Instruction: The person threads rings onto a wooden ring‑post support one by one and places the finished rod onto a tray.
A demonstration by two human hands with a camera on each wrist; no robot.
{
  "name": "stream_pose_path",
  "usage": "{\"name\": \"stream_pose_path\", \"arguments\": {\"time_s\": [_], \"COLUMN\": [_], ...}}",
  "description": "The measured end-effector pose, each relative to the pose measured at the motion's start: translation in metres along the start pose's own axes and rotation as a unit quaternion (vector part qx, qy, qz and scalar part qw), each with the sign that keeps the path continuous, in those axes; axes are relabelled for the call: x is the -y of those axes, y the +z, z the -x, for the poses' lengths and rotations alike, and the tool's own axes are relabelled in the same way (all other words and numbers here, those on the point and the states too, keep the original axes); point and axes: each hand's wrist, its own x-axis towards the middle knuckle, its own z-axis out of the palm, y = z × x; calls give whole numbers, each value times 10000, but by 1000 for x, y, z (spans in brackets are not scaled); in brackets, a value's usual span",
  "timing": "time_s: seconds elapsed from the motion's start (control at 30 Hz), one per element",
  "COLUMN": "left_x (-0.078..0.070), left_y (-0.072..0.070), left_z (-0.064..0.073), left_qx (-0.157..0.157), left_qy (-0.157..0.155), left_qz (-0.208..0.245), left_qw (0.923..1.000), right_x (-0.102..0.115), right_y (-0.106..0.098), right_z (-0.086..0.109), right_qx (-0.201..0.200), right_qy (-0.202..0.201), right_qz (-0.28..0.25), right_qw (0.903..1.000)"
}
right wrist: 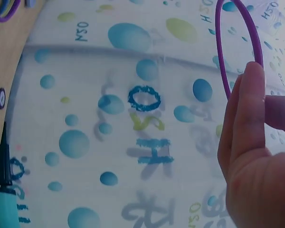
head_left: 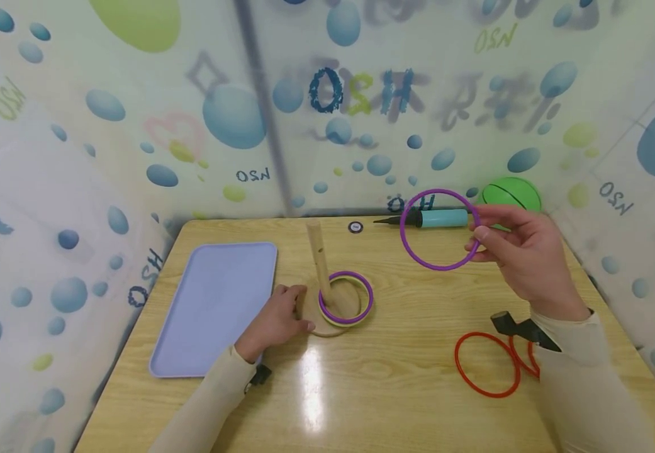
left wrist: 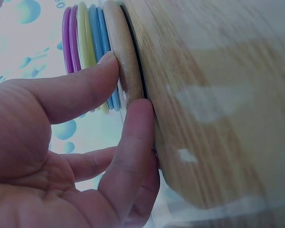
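A wooden ring-toss stand has an upright post (head_left: 318, 258) on a round base (head_left: 311, 305). My left hand (head_left: 275, 319) grips the left edge of that base; in the left wrist view its thumb lies on the rim and a fingertip (left wrist: 141, 111) at the lower edge. Purple rings (left wrist: 68, 42), yellow rings (left wrist: 84, 42) and blue rings (left wrist: 99, 38) are stacked around the post. Off to the right, my right hand (head_left: 531, 258) pinches another purple ring (head_left: 439, 268) by its right side, raised above the table.
On the left lies a pale blue tray (head_left: 219, 302). Along the back are a small round disc (head_left: 355, 227), a blue and black hand pump (head_left: 443, 218) and a green ball (head_left: 511, 192). Red rings (head_left: 488, 395) lie near the right forearm, partly hidden by the sleeve.
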Motion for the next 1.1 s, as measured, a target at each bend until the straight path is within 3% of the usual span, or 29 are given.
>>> {"name": "stream_pose_path", "arguments": {"time_s": [0.27, 0.53, 1.1], "left_x": [1, 1, 1], "left_y": [-1, -1, 1], "left_z": [2, 2, 3], "left_qx": [-28, 1, -38], "left_qy": [8, 7, 52], "left_qz": [-52, 30, -29], "left_qw": [10000, 10000, 10000], "right_x": [-13, -31, -72], "right_y": [40, 76, 131], "right_z": [-9, -20, -44], "right_qx": [-218, 89, 218], "right_qy": [90, 365, 717], "right_qz": [-183, -722, -442], "right_qw": [9996, 9967, 9962]}}
